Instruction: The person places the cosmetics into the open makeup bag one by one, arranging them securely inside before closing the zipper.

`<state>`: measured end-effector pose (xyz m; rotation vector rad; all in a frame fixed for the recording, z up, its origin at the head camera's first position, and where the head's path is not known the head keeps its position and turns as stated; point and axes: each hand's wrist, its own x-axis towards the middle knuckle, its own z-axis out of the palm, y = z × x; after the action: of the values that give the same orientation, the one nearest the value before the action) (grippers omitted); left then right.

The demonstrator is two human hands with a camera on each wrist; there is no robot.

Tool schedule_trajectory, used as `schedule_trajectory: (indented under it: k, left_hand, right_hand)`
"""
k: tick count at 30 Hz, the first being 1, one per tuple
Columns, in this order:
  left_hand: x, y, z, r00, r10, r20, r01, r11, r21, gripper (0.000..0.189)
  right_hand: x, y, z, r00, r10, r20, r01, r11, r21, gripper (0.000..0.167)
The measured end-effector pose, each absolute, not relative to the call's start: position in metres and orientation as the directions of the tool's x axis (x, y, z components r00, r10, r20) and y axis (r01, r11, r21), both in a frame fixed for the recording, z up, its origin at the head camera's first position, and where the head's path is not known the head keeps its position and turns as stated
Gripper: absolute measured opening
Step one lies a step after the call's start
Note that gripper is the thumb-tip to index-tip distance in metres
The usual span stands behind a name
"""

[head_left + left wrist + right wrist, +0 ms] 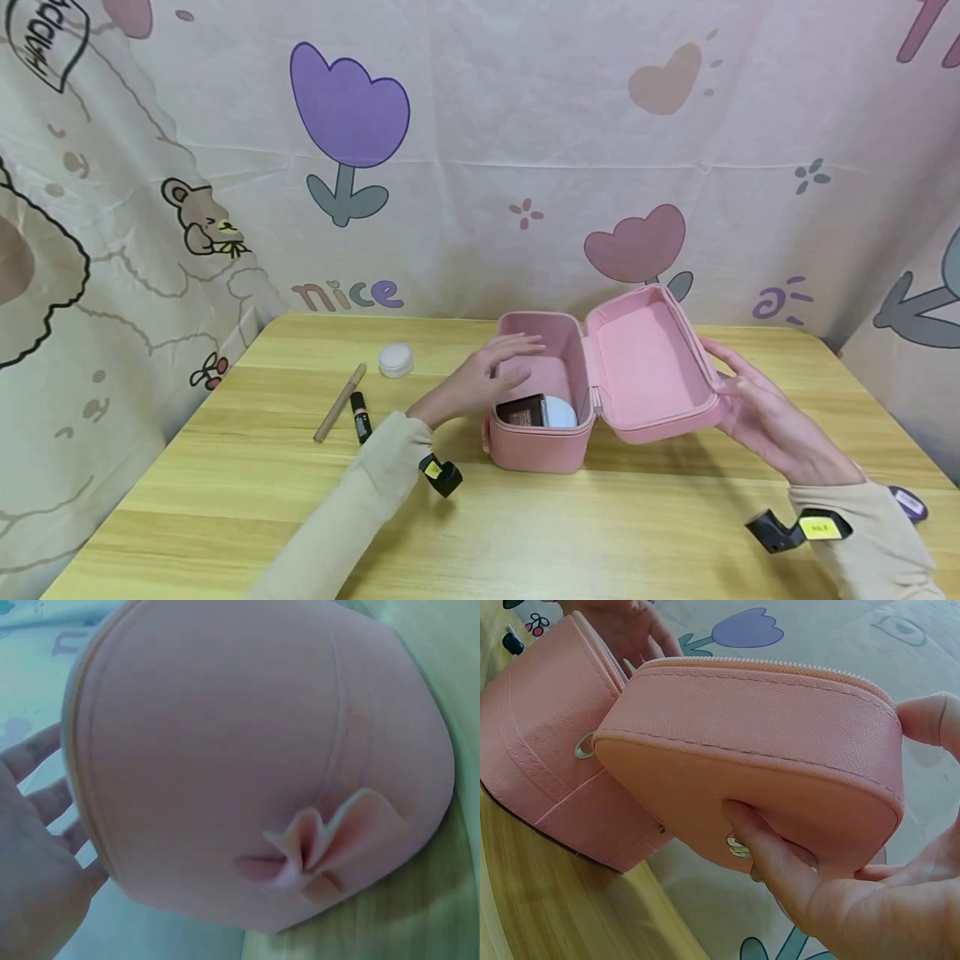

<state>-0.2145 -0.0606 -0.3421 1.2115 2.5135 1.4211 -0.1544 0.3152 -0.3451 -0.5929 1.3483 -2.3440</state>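
Observation:
A pink zippered case (536, 452) stands on the table with its lid (647, 362) swung out to the right. My right hand (768, 429) grips the lid's far edge, thumb and fingers on either side in the right wrist view. My left hand (483, 373) reaches over the left rim, its fingers extended above the interior and holding nothing. Inside, at the near end, are a dark boxy item (525, 411) and a white rounded item (560, 412). A pink bow (319, 847) on the case's side shows in the left wrist view.
To the left lie a tan pen-like stick (340, 403), a black tube (361, 417) partly behind the left sleeve, and a small round white-lidded jar (396, 360). A dark purple oval item (908, 504) shows beside the right sleeve. A printed cloth (480, 167) hangs behind the table.

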Motion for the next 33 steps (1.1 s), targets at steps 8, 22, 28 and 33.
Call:
schedule_trajectory:
  k: [8,22,28,33]
  left_hand:
    - [-0.215,-0.079,-0.347,-0.77,0.503,0.392,0.572,0.273,0.773,0.05]
    - [-0.222,-0.106,-0.347,-0.832,0.348,0.433,0.526,0.245,0.814,0.045]
    - [-0.228,-0.117,-0.35,-0.846,0.309,0.435,0.515,0.26,0.817,0.044]
    - [-0.23,-0.129,-0.351,-0.858,0.289,0.425,0.499,0.271,0.823,0.044]
  right_hand:
    - [-0.156,0.315,-0.346,-0.811,-0.541,0.224,0.103,-0.508,-0.855,0.056]
    - [-0.155,0.315,-0.345,-0.786,-0.562,0.256,0.115,-0.541,-0.833,0.058]
    - [-0.155,0.315,-0.345,-0.775,-0.571,0.27,0.126,-0.559,-0.82,0.058]
    - [-0.157,0.313,-0.346,-0.767,-0.581,0.273,0.143,-0.568,-0.81,0.058]
